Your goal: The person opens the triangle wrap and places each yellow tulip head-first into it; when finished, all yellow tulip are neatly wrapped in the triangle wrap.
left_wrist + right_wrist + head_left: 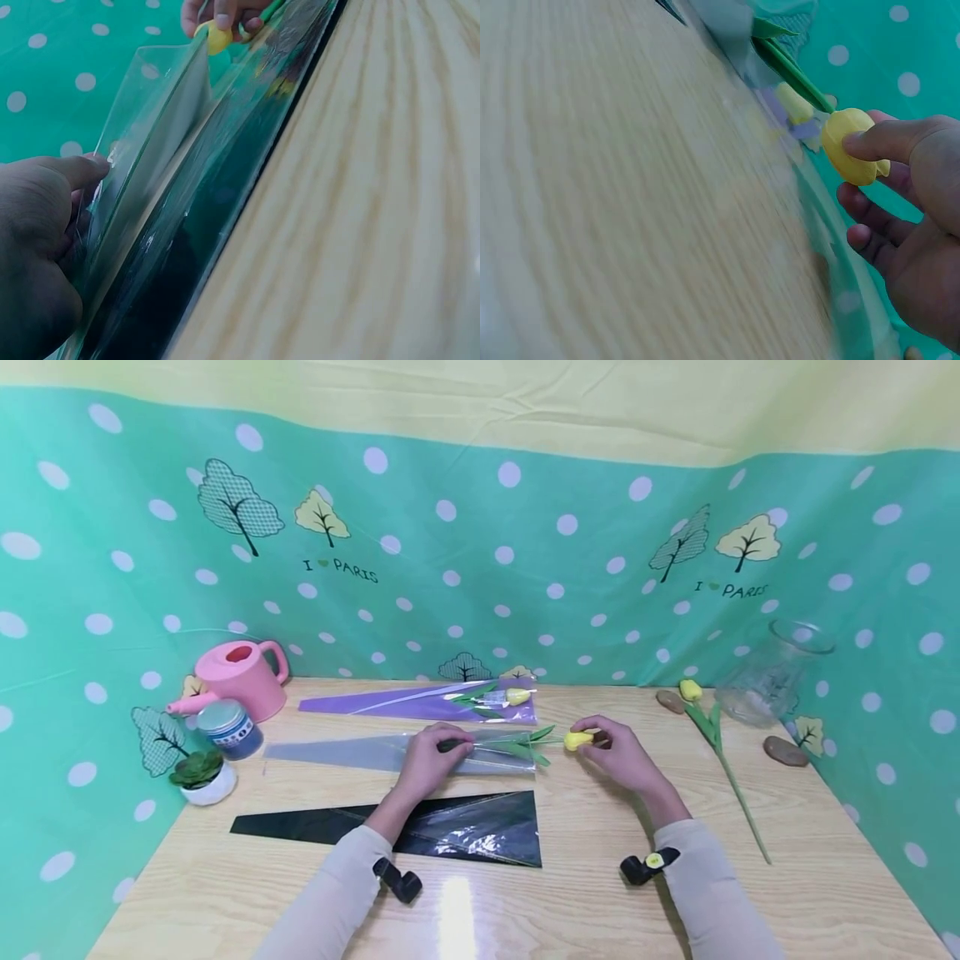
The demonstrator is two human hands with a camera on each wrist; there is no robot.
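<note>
My right hand [617,755] pinches the yellow head of an artificial tulip [850,146] between thumb and fingers. The tulip's green stem and leaves [528,745] lie partly inside a clear-and-grey flower sleeve [337,752], while its head is beyond the sleeve's wide end. With thumb and fingers, my left hand [433,760] grips this sleeve near its middle; the left wrist view shows the thumb [90,169] on its film. Behind it lies a purple sleeve [375,703] with another yellow tulip [517,697] inside. A black sleeve [472,831] lies flat in front.
On the left stand a pink watering can [243,681], a blue jar [231,729] and a potted succulent [210,781]. To the right are a loose yellow tulip [723,760], two brown stones [786,751] and a clear glass vase [772,677]. A polka-dot curtain [480,527] backs the table.
</note>
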